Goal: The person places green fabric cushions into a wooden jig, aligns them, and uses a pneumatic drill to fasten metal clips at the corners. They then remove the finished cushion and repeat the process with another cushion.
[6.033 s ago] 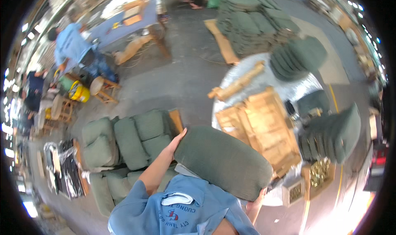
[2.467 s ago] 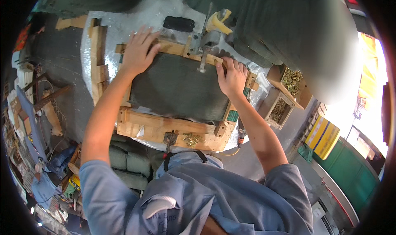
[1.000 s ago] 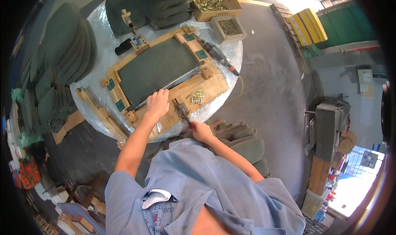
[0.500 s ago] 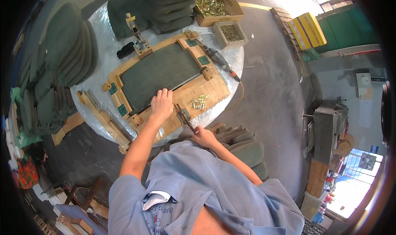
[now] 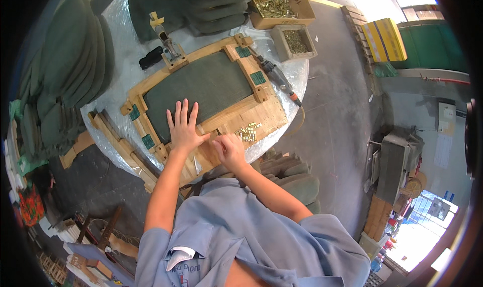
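Note:
A dark green, fabric-covered panel (image 5: 201,85) lies in a wooden frame jig (image 5: 226,118) on the table. My left hand (image 5: 183,133) rests on the panel's near edge, fingers spread and flat. Just to its right, my right hand (image 5: 231,153) is closed over the near clamp on the jig; the hand hides most of the clamp and its handle. Small brass-coloured metal pieces (image 5: 248,132) lie loose on the board beside the right hand. Across the jig, another clamp (image 5: 168,44) stands with its yellow-tipped handle raised.
A power tool (image 5: 276,76) with a hose lies along the jig's right side. Behind it are a carton of metal pieces (image 5: 275,2) and a smaller box (image 5: 295,41). Stacks of green panels (image 5: 65,50) stand left and at the back. Wooden strips (image 5: 121,146) lie at left.
My left hand has spread its fingers and moved slightly left onto the panel. My right hand has moved forward and left, swinging the clamp handle up from its lowered position near my body.

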{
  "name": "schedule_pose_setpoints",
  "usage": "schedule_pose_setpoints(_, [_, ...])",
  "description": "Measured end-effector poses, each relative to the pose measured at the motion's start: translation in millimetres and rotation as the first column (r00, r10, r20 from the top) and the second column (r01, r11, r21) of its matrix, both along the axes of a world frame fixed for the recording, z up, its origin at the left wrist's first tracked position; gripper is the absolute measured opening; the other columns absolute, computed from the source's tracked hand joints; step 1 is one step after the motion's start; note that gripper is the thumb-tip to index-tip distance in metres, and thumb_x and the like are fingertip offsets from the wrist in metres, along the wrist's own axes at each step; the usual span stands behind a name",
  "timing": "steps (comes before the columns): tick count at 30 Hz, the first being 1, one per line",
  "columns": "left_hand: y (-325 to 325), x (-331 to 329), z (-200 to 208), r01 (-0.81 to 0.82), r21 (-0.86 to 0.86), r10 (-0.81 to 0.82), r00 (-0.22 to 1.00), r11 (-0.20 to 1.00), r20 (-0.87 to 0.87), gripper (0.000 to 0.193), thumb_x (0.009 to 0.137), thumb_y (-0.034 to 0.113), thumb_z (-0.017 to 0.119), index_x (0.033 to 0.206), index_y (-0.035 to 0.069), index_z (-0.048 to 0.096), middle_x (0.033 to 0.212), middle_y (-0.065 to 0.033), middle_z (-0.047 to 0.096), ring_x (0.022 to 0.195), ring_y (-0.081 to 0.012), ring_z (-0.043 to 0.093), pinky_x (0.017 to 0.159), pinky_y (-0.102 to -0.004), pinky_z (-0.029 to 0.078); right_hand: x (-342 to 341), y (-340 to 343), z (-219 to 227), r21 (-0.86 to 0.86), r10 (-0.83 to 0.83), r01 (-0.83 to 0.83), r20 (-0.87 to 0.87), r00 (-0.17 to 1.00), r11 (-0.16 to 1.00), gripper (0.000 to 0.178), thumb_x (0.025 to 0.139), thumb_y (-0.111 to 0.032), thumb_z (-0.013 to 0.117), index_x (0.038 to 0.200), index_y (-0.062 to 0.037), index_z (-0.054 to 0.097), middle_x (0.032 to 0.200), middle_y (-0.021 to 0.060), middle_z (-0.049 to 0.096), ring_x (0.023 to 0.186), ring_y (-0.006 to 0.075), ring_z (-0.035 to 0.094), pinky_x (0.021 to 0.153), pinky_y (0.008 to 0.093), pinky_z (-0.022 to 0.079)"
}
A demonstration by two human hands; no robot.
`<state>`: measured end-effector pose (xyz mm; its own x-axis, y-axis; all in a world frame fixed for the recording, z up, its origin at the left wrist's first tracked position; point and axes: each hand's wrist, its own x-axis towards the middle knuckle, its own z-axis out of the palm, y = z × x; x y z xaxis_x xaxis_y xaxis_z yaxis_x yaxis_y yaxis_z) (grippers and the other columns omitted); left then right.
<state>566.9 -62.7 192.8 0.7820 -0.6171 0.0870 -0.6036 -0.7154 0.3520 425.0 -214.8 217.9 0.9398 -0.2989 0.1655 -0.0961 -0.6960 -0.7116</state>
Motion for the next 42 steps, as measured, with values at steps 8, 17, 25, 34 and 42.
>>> schedule_pose_setpoints(8, [-2, -3, -1, -0.016, 0.009, 0.016, 1.000, 1.000, -0.017, 0.132, 0.058, 0.053, 0.097, 0.169, 0.022, 0.033, 0.176, -0.0139, 0.024, 0.164, -0.0369, 0.017, 0.129, -0.0693, 0.011, 8, 1, 0, 0.098, 0.001, 0.011, -0.120, 0.993, 0.995, 0.009, 0.097, -0.015, 0.072, 0.098, -0.0111, 0.064, 0.083, 0.0082, 0.068, 0.075, 0.0300, 0.066, 0.067, 0.0423, 0.048])
schedule_pose_setpoints(17, [-2, 0, -5, -0.008, 0.037, 0.006, 0.999, 0.999, 0.040, 0.133, 0.060, 0.060, 0.093, 0.170, 0.022, 0.029, 0.178, -0.0141, 0.020, 0.165, -0.0367, 0.015, 0.130, -0.0685, 0.008, -40, -8, 25, 0.508, 0.175, -0.094, -0.114, 0.978, 0.856, 0.008, 0.099, -0.014, 0.072, 0.101, -0.0068, 0.069, 0.086, 0.0151, 0.072, 0.070, 0.0345, 0.068, 0.063, 0.0403, 0.054])
schedule_pose_setpoints(25, [-1, 3, 28, 0.085, 0.165, -0.051, 0.979, 0.983, -0.199, 0.139, 0.064, 0.062, 0.092, 0.173, 0.012, 0.021, 0.179, -0.0191, 0.016, 0.166, -0.0383, 0.010, 0.131, -0.0671, 0.005, -5, -16, 2, -0.106, 0.204, -0.190, 0.139, 0.969, 0.976, 0.018, 0.086, -0.015, 0.074, 0.103, -0.0158, 0.071, 0.084, 0.0056, 0.061, 0.078, 0.0281, 0.061, 0.071, 0.0420, 0.044])
schedule_pose_setpoints(34, [24, 24, 21, 0.156, -0.088, -0.174, 0.947, 0.984, -0.270, 0.108, 0.086, 0.055, 0.082, 0.167, 0.004, 0.032, 0.176, -0.0217, 0.025, 0.164, -0.0401, 0.020, 0.131, -0.0640, 0.011, 51, -10, -14, -0.296, 0.027, -0.021, 0.019, 0.999, 0.955, 0.019, 0.093, -0.017, 0.072, 0.111, -0.0171, 0.069, 0.089, 0.0051, 0.056, 0.086, 0.0281, 0.058, 0.076, 0.0418, 0.042])
schedule_pose_setpoints(42, [56, 83, 35, -0.132, -0.248, 0.143, 0.989, 0.960, 0.028, 0.049, 0.097, 0.032, 0.077, 0.138, 0.006, 0.068, 0.153, -0.0167, 0.060, 0.147, -0.0414, 0.050, 0.123, -0.0562, 0.035, 88, -51, 6, -0.148, 0.161, -0.158, 0.006, 0.987, 0.976, 0.031, 0.092, -0.023, 0.078, 0.119, -0.0120, 0.069, 0.118, 0.0121, 0.069, 0.115, 0.0335, 0.062, 0.095, 0.0460, 0.047])
